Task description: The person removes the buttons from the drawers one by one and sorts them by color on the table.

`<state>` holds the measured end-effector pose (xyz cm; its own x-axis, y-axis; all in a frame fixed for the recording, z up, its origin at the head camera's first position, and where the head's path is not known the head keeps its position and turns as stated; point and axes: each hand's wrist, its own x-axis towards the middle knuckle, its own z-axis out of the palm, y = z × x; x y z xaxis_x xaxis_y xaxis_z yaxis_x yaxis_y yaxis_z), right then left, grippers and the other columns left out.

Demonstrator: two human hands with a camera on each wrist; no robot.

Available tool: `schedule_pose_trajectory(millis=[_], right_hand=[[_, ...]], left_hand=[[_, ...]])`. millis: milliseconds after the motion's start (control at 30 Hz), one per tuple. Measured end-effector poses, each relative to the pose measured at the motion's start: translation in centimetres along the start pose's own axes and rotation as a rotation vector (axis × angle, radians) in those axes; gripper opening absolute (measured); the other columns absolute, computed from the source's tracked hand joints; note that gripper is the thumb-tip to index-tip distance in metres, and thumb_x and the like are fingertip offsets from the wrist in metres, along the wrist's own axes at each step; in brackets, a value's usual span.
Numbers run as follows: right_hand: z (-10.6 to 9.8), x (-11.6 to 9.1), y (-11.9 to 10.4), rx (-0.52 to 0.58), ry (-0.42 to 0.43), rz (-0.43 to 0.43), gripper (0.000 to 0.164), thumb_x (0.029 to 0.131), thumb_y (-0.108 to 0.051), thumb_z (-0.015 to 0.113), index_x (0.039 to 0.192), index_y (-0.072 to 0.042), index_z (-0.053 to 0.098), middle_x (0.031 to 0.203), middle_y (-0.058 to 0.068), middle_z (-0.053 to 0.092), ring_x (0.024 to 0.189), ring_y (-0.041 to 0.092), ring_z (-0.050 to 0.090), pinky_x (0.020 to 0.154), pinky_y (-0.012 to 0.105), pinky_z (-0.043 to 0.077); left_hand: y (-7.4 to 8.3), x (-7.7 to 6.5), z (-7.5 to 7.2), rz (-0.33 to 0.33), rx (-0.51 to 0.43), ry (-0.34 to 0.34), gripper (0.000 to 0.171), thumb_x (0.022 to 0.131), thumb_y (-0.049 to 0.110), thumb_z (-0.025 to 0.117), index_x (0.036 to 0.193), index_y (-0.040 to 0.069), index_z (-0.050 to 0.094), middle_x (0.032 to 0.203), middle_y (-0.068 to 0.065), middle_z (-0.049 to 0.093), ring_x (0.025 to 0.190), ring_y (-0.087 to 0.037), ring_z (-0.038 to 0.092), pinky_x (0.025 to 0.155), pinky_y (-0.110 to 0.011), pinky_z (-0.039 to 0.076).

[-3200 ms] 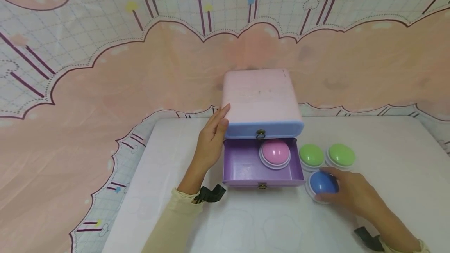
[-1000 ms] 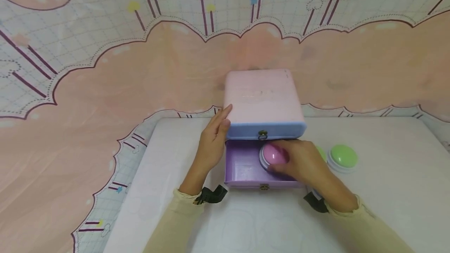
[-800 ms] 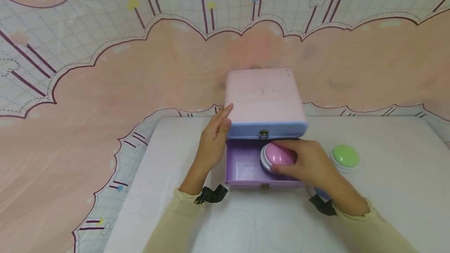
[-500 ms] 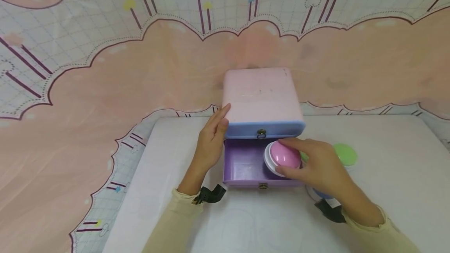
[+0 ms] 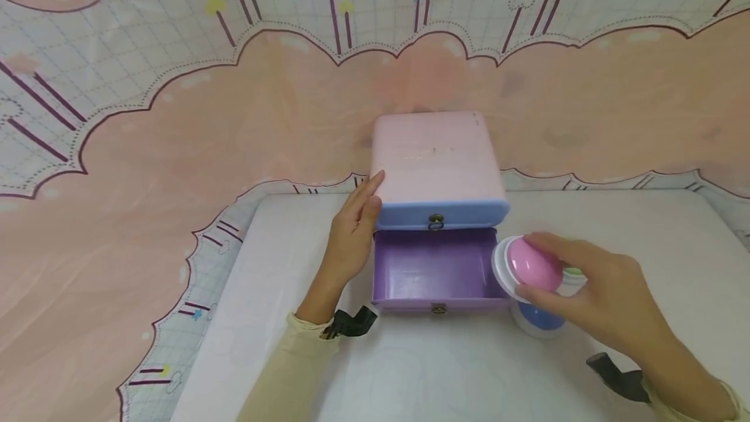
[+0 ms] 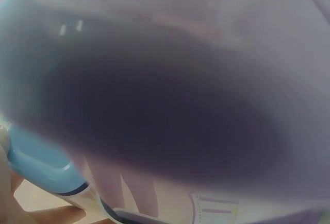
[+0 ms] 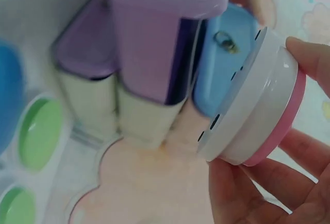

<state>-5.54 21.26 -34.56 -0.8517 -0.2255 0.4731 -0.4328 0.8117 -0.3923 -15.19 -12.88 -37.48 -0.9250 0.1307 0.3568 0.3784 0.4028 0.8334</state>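
Head: pink button (image 5: 534,264) near drawer edge (image 5: 493,285)

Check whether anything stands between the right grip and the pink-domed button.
Nothing visible does. The right grip holds the pink-domed button directly. The blue-domed button shows partly behind the pink one in the head view, and sits outside the grip.

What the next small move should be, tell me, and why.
The right hand should probably lower the pink button onto the table, clear of the blue button. The pink one is held tilted in the air at the right side of the open drawer, partly hiding the blue one in the head view, so going straight down might knock it.
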Motion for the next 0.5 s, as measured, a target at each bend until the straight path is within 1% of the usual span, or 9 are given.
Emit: schedule_pose_trajectory(millis=[67,133,200,267,300,333,433,500], right_hand=[[-0.5,-0.8,0.7,0.007,-0.007,0.011,0.076,0.056,-0.034,0.101,0.127,-0.025,0.073,0.114,-0.001,0.077,0.09,0.0,0.067,0.076,0.0,0.042],[-0.9,-1.5,1.4,0.011,-0.028,0.03,0.077,0.056,-0.036,0.101,0.127,-0.025,0.073,0.112,0.001,0.078,0.086,-0.007,0.063,0.069,0.005,0.046],[-1.2,-2.3,2.1,0.002,-0.065,0.067,0.076,0.058,-0.038,0.1,0.128,-0.023,0.073,0.111,0.002,0.078,0.085,-0.01,0.061,0.064,0.011,0.048],[-1.5,-3.1,2.7,-0.01,-0.12,0.124,0.074,0.062,-0.042,0.098,0.129,-0.023,0.072,0.111,0.005,0.078,0.085,-0.009,0.06,0.062,0.016,0.049],[-1.5,-3.5,3.0,-0.017,-0.144,0.151,0.074,0.063,-0.044,0.097,0.129,-0.023,0.072,0.112,0.005,0.077,0.084,-0.008,0.06,0.061,0.019,0.049],[-1.6,-3.9,3.3,-0.025,-0.181,0.186,0.073,0.065,-0.047,0.096,0.129,-0.024,0.071,0.113,0.006,0.077,0.085,-0.005,0.061,0.061,0.021,0.049],[-1.6,-5.3,4.0,-0.034,-0.293,0.269,0.074,0.068,-0.056,0.091,0.132,-0.025,0.069,0.118,0.009,0.075,0.089,0.009,0.067,0.063,0.024,0.051],[-1.5,-6.0,4.5,-0.052,-0.38,0.327,0.079,0.069,-0.064,0.086,0.135,-0.025,0.067,0.121,0.009,0.074,0.092,0.018,0.068,0.065,0.023,0.051]], left_hand=[[0.0,0.0,0.0,0.003,-0.002,0.001,0.048,0.109,0.048,0.04,0.154,0.033,0.046,0.164,0.006,0.036,0.155,-0.016,0.029,0.127,-0.045,0.025],[0.0,0.0,-0.1,0.001,-0.005,0.002,0.048,0.109,0.048,0.04,0.154,0.033,0.046,0.164,0.006,0.037,0.155,-0.016,0.029,0.127,-0.044,0.025],[0.0,0.0,-0.1,0.001,-0.008,0.003,0.048,0.109,0.047,0.041,0.154,0.033,0.046,0.164,0.006,0.037,0.155,-0.015,0.029,0.127,-0.044,0.025],[0.0,0.0,-0.1,0.006,-0.012,0.004,0.048,0.109,0.047,0.041,0.154,0.032,0.047,0.164,0.006,0.038,0.155,-0.016,0.029,0.127,-0.044,0.025],[0.0,0.0,-0.1,0.007,-0.012,0.004,0.048,0.109,0.047,0.041,0.154,0.032,0.046,0.164,0.007,0.038,0.154,-0.014,0.029,0.127,-0.044,0.025],[0.0,0.0,-0.1,0.011,-0.013,0.003,0.048,0.109,0.047,0.04,0.154,0.032,0.046,0.164,0.007,0.038,0.155,-0.015,0.03,0.127,-0.044,0.025],[0.1,0.0,0.0,0.014,-0.015,0.002,0.048,0.109,0.047,0.04,0.155,0.032,0.046,0.163,0.007,0.038,0.155,-0.018,0.03,0.127,-0.045,0.025],[0.2,-0.1,0.0,0.012,-0.014,0.002,0.048,0.109,0.047,0.04,0.155,0.032,0.046,0.163,0.007,0.038,0.155,-0.018,0.03,0.127,-0.044,0.025]])
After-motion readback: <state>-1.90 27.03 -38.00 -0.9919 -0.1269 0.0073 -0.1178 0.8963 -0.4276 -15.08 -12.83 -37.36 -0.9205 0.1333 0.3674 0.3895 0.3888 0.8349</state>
